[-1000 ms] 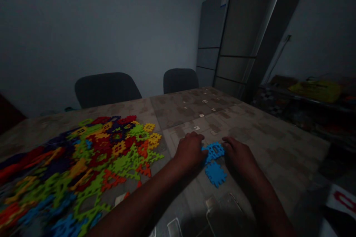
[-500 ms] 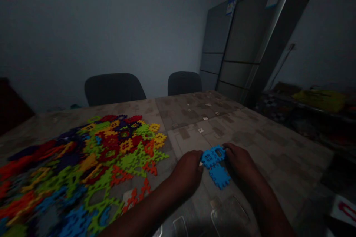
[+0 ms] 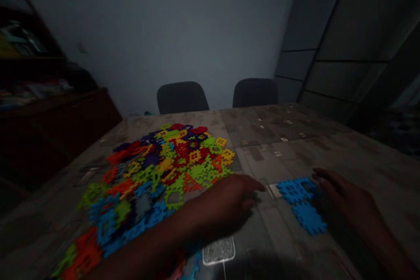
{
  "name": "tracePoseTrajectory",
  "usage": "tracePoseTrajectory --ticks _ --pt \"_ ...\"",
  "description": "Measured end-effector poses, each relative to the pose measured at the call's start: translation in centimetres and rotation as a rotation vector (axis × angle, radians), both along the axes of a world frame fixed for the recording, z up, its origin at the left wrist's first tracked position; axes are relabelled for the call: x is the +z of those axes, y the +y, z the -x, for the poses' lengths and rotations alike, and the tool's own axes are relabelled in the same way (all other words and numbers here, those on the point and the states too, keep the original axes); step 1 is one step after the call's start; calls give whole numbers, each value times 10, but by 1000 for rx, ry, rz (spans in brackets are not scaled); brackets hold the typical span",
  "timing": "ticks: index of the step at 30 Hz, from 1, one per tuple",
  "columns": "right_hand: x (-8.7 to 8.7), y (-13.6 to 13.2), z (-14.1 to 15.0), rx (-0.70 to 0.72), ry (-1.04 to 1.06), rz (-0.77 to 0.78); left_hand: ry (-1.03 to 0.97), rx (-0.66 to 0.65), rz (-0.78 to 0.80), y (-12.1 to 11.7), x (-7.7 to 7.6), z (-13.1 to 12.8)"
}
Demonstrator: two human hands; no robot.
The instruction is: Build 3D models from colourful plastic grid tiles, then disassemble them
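Observation:
On the table's right half lie blue interlocking plastic tiles: a window-pattern tile, one with a single larger opening to its right, and a solid square tile below them, touching their toothed edges. My left hand hovers left of them, by the pile's edge, empty, with index finger stretched out and thumb apart. At the right side of the blue tiles is my right hand, fingers loosely extended and holding nothing; whether it touches their edge I cannot tell.
A heap of coloured interlocking tiles spreads over the left of the patterned table. Two dark chairs stand behind it. A tall cabinet is at the right, and a dark wooden sideboard at the left.
Both hands have let go of the blue tiles, which now lie on the table. My left hand has moved left toward the heap. The view has turned left.

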State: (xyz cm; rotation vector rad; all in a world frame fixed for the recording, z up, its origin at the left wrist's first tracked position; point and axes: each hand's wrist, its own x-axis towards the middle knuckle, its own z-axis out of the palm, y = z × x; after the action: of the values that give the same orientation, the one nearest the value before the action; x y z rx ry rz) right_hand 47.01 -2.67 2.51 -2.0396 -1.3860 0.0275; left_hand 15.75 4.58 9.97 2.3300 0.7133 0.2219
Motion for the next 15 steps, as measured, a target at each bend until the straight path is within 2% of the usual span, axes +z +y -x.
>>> tracePoseTrajectory --ticks 2,4,6,8,10,13,14,15 --pt "1 1 6 42 41 -42 10 161 -26 12 13 49" --pt "2 1 20 104 75 -60 52 281 -85 21 15 102" --pt "5 2 43 207 89 -59 144 337 -104 20 7 148" --pt "8 2 73 365 73 -33 162 336 -109 7 -4 178" --pt "8 0 110 599 4 13 145 294 -112 -12 -13 189" --pt "-1 -4 168 1036 -158 60 159 193 -87 -42 -15 180" --pt "-7 -5 187 1123 -216 56 174 164 -77 -48 -14 176" --pt "-15 -7 204 1146 -279 48 186 143 -72 -53 -13 172"
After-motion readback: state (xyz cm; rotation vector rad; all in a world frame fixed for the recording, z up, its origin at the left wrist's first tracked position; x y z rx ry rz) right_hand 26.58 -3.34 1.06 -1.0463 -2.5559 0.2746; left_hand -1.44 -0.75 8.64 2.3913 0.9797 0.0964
